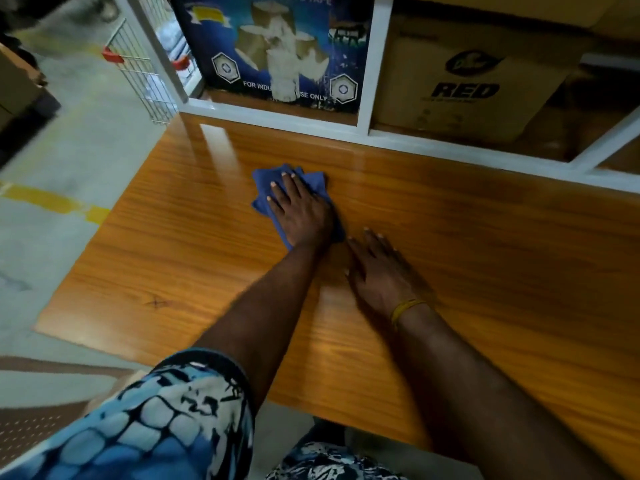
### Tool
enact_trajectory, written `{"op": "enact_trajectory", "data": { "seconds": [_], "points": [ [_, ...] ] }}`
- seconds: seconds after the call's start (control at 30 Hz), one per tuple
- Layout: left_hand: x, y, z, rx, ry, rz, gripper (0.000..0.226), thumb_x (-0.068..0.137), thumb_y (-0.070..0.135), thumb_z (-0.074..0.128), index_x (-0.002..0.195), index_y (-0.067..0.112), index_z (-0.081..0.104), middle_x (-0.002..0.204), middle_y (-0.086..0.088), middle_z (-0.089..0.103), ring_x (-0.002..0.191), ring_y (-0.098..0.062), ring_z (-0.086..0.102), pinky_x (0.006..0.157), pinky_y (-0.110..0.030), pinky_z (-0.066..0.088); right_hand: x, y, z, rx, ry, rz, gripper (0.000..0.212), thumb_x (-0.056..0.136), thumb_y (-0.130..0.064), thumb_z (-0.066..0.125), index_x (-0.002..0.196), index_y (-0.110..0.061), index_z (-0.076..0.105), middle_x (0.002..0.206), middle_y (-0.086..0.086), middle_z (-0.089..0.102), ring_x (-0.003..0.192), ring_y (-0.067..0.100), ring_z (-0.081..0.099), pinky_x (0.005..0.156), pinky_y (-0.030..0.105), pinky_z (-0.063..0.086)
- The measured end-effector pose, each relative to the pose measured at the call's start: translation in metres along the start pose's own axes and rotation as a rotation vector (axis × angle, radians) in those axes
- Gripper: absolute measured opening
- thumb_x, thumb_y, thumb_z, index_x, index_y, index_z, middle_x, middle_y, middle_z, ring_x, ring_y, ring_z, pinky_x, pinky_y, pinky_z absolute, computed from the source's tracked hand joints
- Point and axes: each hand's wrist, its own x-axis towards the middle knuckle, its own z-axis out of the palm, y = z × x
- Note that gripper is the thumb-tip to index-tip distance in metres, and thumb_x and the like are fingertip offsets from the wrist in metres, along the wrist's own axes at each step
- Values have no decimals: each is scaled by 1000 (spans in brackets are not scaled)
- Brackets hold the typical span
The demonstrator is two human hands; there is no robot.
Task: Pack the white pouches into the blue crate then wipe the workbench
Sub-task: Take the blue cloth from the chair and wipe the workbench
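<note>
A blue cloth (265, 183) lies on the wooden workbench (485, 237) near its middle. My left hand (299, 211) presses flat on the cloth with straight fingers. My right hand (382, 271) rests flat on the bare wood just to the right of it, a yellow band on its wrist. No white pouches and no blue crate are in view.
White shelving (377, 64) runs along the bench's far edge, holding a blue printed tape box (277, 46) and a brown cardboard box (467, 81). A wire cart (145, 74) stands on the floor at the back left. The bench's left edge drops to grey floor with yellow marking.
</note>
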Motion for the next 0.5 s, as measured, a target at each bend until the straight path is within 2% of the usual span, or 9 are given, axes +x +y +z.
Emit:
{"op": "enact_trajectory", "data": {
  "seconds": [0.3, 0.4, 0.5],
  "points": [
    [70, 42, 1, -11, -49, 105, 62, 101, 34, 27, 156, 7, 15, 164, -12, 13, 151, -37, 6, 121, -52, 1, 29, 16, -16, 12, -11, -24, 64, 100, -49, 42, 155, -40, 11, 165, -7, -9, 152, 19, -5, 123, 40, 5],
    [81, 44, 1, 30, -95, 254, 63, 102, 37, 25, 157, 9, 14, 165, -10, 11, 151, -35, 4, 122, -51, 1, 28, 17, -19, 19, -31, -32, 64, 100, -47, 42, 156, -38, 10, 165, -7, -10, 152, 19, -6, 123, 39, 3],
    [83, 38, 0, 112, -139, 507, 62, 103, 39, 24, 157, 12, 13, 165, -8, 12, 151, -33, 6, 121, -49, 4, 23, 19, -21, 28, -64, -21, 65, 101, -47, 42, 156, -37, 10, 164, -7, -12, 152, 19, -9, 123, 40, 2]
  ]
}}
